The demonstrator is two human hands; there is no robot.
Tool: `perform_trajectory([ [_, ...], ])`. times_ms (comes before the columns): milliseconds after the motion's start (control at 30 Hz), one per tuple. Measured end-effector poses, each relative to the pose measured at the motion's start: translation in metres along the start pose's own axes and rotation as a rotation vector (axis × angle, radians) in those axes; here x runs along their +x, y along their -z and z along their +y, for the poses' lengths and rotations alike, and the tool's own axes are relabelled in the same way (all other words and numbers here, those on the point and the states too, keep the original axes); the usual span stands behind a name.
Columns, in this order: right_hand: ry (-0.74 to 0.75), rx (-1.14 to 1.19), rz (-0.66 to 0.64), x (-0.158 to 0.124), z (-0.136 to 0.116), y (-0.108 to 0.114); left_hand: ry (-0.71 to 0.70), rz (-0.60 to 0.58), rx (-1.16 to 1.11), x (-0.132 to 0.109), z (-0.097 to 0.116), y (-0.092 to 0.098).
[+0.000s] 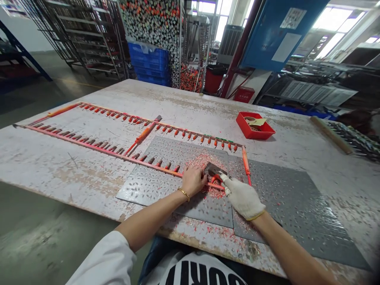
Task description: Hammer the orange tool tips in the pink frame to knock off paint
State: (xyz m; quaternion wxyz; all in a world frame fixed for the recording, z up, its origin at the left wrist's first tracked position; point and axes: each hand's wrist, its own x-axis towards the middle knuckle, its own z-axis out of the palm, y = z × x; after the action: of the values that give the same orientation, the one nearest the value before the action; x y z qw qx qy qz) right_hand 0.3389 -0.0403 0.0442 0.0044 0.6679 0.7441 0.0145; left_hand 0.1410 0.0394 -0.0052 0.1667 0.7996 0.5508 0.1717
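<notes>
A long red rack (97, 147) lies flat on the table, its two rails lined with small orange-red and dark hooked pieces. My bare left hand (192, 180), a gold bracelet at its wrist, closes over the near rail towards its right end; its fingertips are partly hidden. In a white knitted glove, my right hand (242, 196) grips a hand tool with a dark, flat metal head (214, 169) and an orange part below it. The tool's head is right beside my left fingertips. Red and pale paint flakes (204, 159) are heaped around it.
Grey textured mats (282, 198) lie under the rack's right end. Further back on the table stands a red tray (258, 132) with a tape roll inside. A rolled tube (331, 134) lies at the right. Blue crates (150, 63) and a blue cabinet (282, 35) stand beyond the table.
</notes>
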Motion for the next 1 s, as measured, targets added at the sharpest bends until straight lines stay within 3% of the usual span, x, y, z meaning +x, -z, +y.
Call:
perform_trajectory([
  [133,0.011,0.006,-0.030,0.000,0.005,-0.001,-0.009,0.002,0.014,-0.001,0.000,0.001],
  [333,-0.028,0.017,0.092,0.001,0.001,0.005,-0.027,0.012,0.044,-0.003,-0.003,0.000],
  [500,0.030,0.003,0.022,0.003,-0.007,-0.005,-0.034,-0.003,0.086,-0.003,-0.002,0.000],
  [733,-0.067,-0.027,0.037,-0.004,0.004,0.015,-0.039,-0.031,0.088,-0.001,0.001,0.001],
  [1000,0.015,-0.025,-0.034,0.002,-0.005,-0.002,-0.057,-0.020,0.141,-0.003,-0.001,0.002],
])
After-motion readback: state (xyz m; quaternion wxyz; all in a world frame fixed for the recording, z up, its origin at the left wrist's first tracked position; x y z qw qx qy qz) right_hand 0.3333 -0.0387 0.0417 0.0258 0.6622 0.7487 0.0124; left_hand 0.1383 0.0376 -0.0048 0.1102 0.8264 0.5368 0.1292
